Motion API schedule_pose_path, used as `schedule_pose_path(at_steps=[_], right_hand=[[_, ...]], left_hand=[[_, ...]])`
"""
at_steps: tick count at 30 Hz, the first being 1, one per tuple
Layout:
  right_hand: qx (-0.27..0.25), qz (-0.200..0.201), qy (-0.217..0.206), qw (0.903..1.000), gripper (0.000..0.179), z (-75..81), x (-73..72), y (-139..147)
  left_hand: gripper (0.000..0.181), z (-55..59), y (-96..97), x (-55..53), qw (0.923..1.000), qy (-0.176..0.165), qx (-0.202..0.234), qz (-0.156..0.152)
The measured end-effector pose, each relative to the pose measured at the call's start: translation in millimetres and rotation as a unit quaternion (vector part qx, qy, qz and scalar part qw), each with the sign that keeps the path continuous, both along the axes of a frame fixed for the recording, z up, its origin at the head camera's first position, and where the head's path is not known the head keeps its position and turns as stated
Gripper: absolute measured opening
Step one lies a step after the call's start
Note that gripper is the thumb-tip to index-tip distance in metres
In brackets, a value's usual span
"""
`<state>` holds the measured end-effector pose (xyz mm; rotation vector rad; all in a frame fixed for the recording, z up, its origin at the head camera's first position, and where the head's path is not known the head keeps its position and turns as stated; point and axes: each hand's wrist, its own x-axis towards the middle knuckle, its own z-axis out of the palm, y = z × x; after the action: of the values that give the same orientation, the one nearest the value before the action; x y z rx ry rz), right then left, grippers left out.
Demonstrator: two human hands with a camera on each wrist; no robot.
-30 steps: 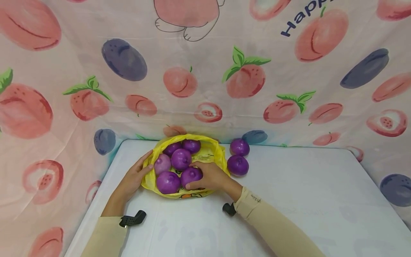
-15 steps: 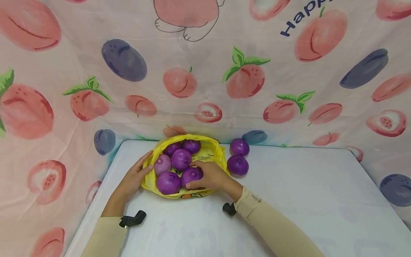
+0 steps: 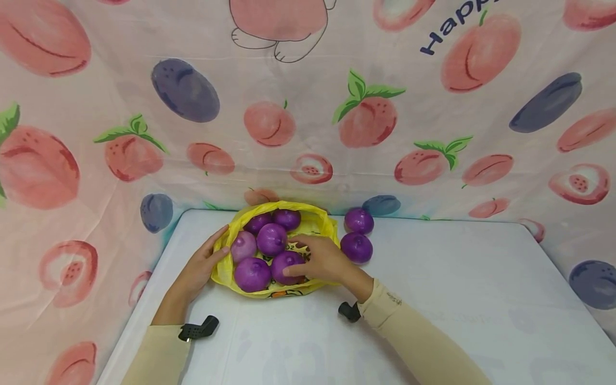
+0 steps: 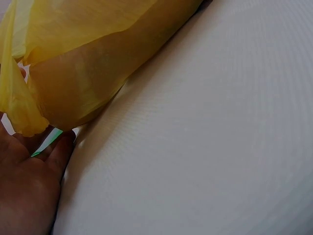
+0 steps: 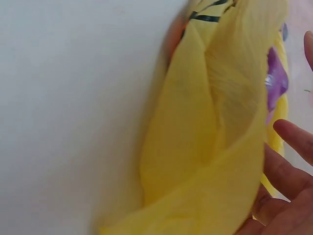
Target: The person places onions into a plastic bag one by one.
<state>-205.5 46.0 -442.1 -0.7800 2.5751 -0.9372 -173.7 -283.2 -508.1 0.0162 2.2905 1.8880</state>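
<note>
A yellow plastic bag (image 3: 332, 230) lies with its mouth spread wide and holds several round purple onions with small nubs, one of them a paler onion (image 3: 244, 246). At the bag's left edge my left hand (image 3: 198, 270) rests with fairly straight fingers, its thumb over the rim. The left wrist view shows this hand (image 4: 29, 181) against the yellow plastic. My right hand (image 3: 324, 260) reaches over the bag's right side, thumb and fingers spread apart at the front right onion (image 3: 285, 267). In the right wrist view its fingers (image 5: 288, 178) are spread beside the bag.
Two more purple onions, a rear one (image 3: 359, 221) and a nearer one (image 3: 356, 247), sit on the white table (image 3: 457, 299) just right of the bag. A fruit-print cloth (image 3: 308, 117) hangs behind the table. Each wrist carries a black camera mount.
My right hand has loosened from the front right onion and drawn slightly to the right, uncovering printed lettering inside the bag. The left hand stays in place.
</note>
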Motion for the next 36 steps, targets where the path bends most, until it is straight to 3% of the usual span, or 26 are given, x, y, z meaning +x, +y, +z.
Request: schedule_pose_path(at_steps=[16,25,36], right_hand=[[-0.027,-0.071,0.047,0.9960,0.068,23.9,-2.8,34],[-0.054,-0.074,0.085,0.9921,0.061,36.1,-1.4,51],[-0.073,-0.092,0.106,0.9875,0.058,37.3,-2.6,70]], left_hand=[[0.064,-2.4,-1.3,-1.4,0.9999,0.002,-0.015,-0.006],[0.065,-2.6,-0.9,-0.5,0.9999,0.003,-0.014,-0.002],[0.064,-2.8,-0.2,-1.0,0.9999,-0.003,-0.011,0.000]])
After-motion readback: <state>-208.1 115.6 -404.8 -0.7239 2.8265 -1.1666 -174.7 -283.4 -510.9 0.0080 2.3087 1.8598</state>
